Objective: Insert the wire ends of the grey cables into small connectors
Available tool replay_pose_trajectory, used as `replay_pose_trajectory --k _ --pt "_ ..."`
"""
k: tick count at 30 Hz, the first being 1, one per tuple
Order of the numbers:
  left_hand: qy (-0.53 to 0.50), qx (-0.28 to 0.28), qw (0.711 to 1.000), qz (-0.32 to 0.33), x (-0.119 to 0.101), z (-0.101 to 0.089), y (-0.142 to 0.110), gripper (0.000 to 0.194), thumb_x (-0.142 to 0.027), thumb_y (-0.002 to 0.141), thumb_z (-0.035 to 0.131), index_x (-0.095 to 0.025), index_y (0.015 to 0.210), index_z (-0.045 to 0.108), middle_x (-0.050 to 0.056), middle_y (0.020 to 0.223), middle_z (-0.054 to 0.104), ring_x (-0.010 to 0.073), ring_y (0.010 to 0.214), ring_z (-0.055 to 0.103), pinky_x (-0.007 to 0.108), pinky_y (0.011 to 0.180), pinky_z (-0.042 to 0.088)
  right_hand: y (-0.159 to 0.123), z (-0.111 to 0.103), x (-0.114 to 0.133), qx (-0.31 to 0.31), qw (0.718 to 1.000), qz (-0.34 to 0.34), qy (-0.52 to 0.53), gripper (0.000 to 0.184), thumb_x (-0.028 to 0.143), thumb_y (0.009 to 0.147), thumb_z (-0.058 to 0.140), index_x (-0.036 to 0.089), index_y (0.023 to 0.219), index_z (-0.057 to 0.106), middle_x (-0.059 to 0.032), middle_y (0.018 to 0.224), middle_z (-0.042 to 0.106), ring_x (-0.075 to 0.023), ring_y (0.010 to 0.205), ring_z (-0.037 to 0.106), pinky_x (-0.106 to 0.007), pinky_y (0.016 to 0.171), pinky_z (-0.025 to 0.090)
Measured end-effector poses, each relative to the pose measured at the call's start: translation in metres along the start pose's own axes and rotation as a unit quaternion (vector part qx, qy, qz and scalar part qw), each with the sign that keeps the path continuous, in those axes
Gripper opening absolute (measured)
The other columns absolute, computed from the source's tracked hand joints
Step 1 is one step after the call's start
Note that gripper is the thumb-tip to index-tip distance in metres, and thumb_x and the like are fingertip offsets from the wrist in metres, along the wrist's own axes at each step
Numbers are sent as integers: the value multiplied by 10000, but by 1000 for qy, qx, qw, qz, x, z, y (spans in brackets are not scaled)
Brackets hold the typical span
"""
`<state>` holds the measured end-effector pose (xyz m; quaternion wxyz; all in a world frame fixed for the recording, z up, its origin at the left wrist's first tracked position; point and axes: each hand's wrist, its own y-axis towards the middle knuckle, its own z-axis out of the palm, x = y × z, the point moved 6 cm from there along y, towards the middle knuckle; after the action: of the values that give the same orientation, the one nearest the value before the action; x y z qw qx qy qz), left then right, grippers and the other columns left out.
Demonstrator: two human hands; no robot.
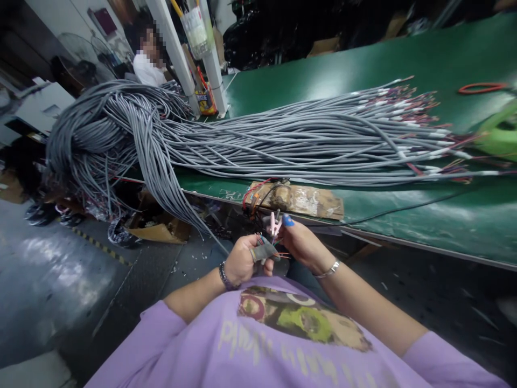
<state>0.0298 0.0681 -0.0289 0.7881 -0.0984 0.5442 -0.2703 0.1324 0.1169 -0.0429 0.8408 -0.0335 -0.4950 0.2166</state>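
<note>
My left hand [242, 260] is closed on the end of a grey cable [219, 243], near the bench's front edge. Thin coloured wires [283, 255] fan out past its fingers, and a grey wrap [264, 251] covers one finger. Close beside it, my right hand [304, 245] has its fingers drawn together around a small pink clip [275, 224]. Blue covers the tip of the right thumb. What lies under the right fingers is hidden.
A long bundle of grey cables [283, 141] lies along the green bench [424, 59], spilling over its left end. A cardboard pad [311, 201] sits at the front edge. An orange loop [482, 87] and green object [498, 132] are right. A person [148, 67] is at the back left.
</note>
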Motion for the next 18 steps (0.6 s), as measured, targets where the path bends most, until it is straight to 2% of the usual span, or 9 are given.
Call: replay_pose_trajectory --k 3,5,12,18 --pt "-10 8 1000 -10 1 3 3 513 -563 472 814 -134 631 583 -8 425 544 95 332 466 229 367 361 3 -2 0 -46 998 -35 7 549 739 601 658 194 656 623 -6 612 614 -131 563 516 -282 596 439" --pt "-15 9 1000 -9 1 4 4 517 -565 468 814 -134 627 578 -9 420 538 94 330 463 227 364 355 4 -1 -1 -60 998 -33 13 539 737 623 644 200 674 635 -8 630 631 -132 573 529 -277 601 444" --pt "-43 12 999 1 4 4 9 499 -538 466 823 -141 630 568 -16 422 543 91 314 445 220 345 353 4 10 -6 -14 997 44 63 524 734 664 615 216 741 637 -46 653 651 -199 644 601 -312 568 483" --pt "-51 1 999 0 5 4 10 490 -518 454 826 -138 631 573 -22 414 531 84 321 437 220 341 357 10 7 -7 -40 995 22 85 460 676 662 670 221 682 606 -29 625 638 -172 572 564 -310 594 498"
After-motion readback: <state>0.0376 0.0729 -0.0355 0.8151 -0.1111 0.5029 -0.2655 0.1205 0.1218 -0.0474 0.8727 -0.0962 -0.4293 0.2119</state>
